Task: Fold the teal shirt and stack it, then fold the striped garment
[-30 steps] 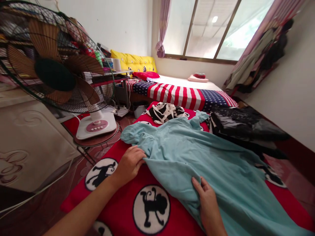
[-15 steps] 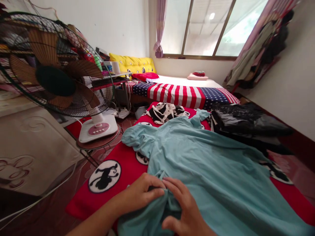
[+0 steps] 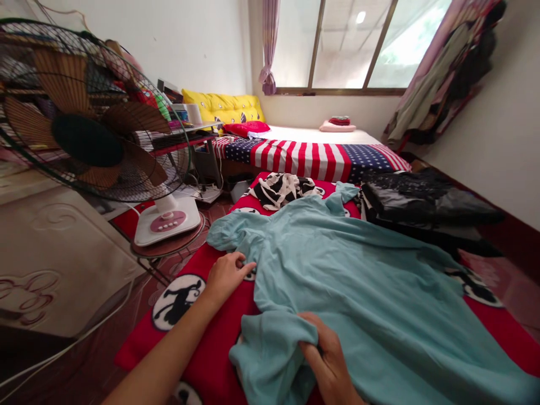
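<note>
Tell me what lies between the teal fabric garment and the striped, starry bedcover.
A crumpled black-and-white cloth on red fabric, in the head view.

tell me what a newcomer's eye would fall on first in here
Probably the pale blue garment spread over red monkey-print cloth in front, a fold of it in the right hand and the left hand near its sleeve. Next, likely the big fan at the left and the stars-and-stripes cloth below the window.
</note>
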Motion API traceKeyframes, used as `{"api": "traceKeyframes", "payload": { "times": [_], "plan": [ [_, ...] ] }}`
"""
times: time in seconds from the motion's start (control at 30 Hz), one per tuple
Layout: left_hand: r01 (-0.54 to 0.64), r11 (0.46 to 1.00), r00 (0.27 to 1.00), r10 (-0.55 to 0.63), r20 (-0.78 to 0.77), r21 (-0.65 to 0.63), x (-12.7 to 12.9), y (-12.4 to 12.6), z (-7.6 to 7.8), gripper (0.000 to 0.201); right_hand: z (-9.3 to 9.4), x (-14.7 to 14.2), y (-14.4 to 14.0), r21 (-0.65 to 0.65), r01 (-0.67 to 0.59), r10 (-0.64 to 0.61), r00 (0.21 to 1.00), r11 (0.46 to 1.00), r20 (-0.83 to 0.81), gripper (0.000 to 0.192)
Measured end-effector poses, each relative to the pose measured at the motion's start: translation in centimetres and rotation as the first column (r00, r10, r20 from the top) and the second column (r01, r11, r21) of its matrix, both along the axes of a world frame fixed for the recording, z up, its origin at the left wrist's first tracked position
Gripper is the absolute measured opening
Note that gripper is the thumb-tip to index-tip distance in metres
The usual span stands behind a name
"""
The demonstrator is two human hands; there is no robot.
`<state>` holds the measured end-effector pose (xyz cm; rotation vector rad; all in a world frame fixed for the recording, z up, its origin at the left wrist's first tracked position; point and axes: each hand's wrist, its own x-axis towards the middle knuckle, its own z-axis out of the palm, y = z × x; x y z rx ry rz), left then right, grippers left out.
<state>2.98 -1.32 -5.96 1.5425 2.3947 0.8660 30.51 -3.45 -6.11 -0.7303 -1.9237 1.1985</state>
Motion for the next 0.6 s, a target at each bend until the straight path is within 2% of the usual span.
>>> {"api": "traceKeyframes", "payload": {
  "times": [0.1, 0.2, 0.27, 0.4, 0.5, 0.6],
  "plan": [
    [-0.013, 1.000, 0.990, 0.011, -0.140, -0.014, 0.7, 0.7, -1.0, 0.018, -0.4, 0.2, -0.2, 0.104, -0.033, 0.028, 0.998, 0.994, 0.051, 0.020],
    [0.023, 1.000, 0.992, -0.021, -0.128, 0.019, 1.1, 0.9, -1.3, 0.012, -0.6, 0.5, -0.3, 0.161, -0.042, 0.025, 0.994, 0.986, 0.105, 0.022],
    [0.038, 0.998, 0.993, -0.033, -0.111, 0.048, 0.3, 0.5, -1.0, 0.013, -0.5, 0.6, -0.4, 0.179, -0.070, 0.047, 0.990, 0.981, 0.130, 0.024],
    [-0.004, 0.992, 0.994, 0.018, -0.111, 0.130, -2.6, -0.9, -0.3, 0.015, 0.0, 0.5, -0.4, 0.158, -0.103, 0.084, 0.989, 0.982, 0.123, 0.023],
    [0.065, 0.989, 0.980, -0.039, -0.195, 0.131, -3.5, -1.8, -0.5, 0.014, 0.2, 0.3, -0.4, 0.136, -0.094, 0.081, 0.992, 0.986, 0.101, 0.018],
    [0.182, 0.970, 0.941, -0.124, -0.313, 0.161, -2.4, -2.5, -0.8, 0.019, 0.2, 0.1, -0.4, 0.124, -0.098, 0.087, 0.992, 0.987, 0.096, 0.018]
  ]
}}
